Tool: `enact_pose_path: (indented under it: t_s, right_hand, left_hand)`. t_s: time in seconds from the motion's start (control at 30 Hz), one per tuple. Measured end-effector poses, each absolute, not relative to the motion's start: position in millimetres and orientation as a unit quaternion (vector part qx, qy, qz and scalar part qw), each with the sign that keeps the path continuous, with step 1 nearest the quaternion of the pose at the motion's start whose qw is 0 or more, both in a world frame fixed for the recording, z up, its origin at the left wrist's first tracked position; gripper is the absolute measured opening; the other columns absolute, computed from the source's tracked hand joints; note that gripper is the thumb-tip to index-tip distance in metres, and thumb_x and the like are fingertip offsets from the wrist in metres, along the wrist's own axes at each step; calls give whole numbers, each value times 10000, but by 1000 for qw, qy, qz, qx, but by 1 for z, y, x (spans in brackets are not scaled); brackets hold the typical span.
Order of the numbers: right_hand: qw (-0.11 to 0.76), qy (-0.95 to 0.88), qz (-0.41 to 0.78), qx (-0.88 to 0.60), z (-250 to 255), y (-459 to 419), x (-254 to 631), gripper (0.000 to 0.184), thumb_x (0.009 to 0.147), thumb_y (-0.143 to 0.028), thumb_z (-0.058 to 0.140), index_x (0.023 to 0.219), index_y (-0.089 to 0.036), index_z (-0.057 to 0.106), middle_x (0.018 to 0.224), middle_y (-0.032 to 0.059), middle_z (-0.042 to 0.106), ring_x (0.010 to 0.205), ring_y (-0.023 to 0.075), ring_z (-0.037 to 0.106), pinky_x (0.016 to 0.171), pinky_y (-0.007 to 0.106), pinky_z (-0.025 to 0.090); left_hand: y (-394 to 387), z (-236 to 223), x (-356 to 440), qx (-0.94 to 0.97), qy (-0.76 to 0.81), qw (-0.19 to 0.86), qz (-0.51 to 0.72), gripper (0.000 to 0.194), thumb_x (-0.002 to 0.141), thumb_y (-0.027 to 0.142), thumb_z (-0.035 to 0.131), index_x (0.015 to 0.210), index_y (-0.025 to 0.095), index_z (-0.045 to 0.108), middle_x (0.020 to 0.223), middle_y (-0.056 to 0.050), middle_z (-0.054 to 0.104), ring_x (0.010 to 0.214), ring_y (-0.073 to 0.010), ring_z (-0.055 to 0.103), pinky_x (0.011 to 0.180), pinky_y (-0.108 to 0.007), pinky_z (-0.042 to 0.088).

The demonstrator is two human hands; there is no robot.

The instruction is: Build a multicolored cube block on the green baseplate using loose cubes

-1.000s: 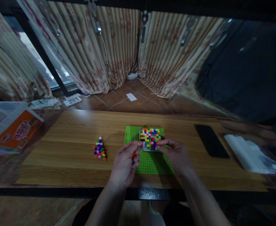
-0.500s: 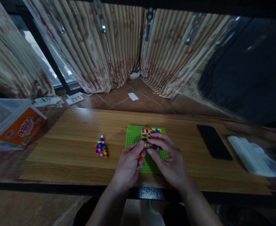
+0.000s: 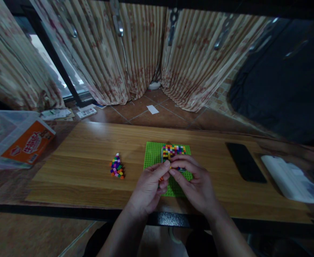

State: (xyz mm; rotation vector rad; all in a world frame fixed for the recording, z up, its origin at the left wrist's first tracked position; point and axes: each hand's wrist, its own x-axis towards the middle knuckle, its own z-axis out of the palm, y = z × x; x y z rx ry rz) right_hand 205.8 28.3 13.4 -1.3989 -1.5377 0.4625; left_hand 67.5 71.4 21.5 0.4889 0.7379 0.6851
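Observation:
My left hand (image 3: 149, 185) is closed, with small orange bricks (image 3: 161, 178) showing between its curled fingers. Its thumb and forefinger meet the fingertips of my right hand (image 3: 195, 180), which pinch a tiny yellow brick (image 3: 170, 167), partly hidden. Both hands hover over a green studded baseplate (image 3: 151, 153). On that plate lies a block of multicoloured small bricks (image 3: 174, 149) in tight rows, its near part covered by my right fingers. To the left, a loose heap of similar bricks (image 3: 116, 167) rests on the wooden table (image 3: 87, 160).
A black phone (image 3: 245, 162) lies right of the baseplate, with a white object (image 3: 282, 178) partly in clear plastic beyond it. At the far left stands a clear plastic box (image 3: 17, 125) with an orange label. The table's dark front edge (image 3: 173, 219) runs close to me.
My right fingers have closed in against my left fingertips, where they were more spread before. The whole view has shifted slightly; the brick heap and baseplate look unchanged.

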Motion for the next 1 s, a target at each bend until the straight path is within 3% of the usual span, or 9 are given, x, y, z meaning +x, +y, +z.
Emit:
enact_pose_path:
  t_s: [0.23,0.47,0.77,1.0]
  right_hand:
    - [490,-623,166,-587,13,28,212,68,892,-263,626,905,-279,691,1078,33,667,1039,199,626,933,393,487]
    - [558,-497,158,-645,7,32,239,94,820,-342,692,832,-257,728,1089,54,660,1069,245,625,949,447,471]
    - [474,-544,187,-666,-8,34,239,62,788,-333,718,795,-278,744,1226,51,613,1166,269,574,1044,516,387]
    - [476,-539,181,-671,-8,35,238,68,792,-324,713,762,-269,739,1223,63,605,1168,263,566,1051,514,379]
  left_hand:
    - [72,20,68,237,376,830,337,414,634,466,829,733,118,628,550,65,446,415,-7,313,388,-160,120]
    - [76,22,62,204,395,812,379,328,693,397,792,777,105,668,574,57,445,433,-10,321,391,-164,132]
    - [78,19,62,189,400,806,394,258,730,345,733,780,100,670,593,49,450,429,-12,334,380,-153,154]
    - [77,21,59,191,400,807,390,228,766,317,690,772,90,671,596,46,447,425,-10,339,379,-148,164]
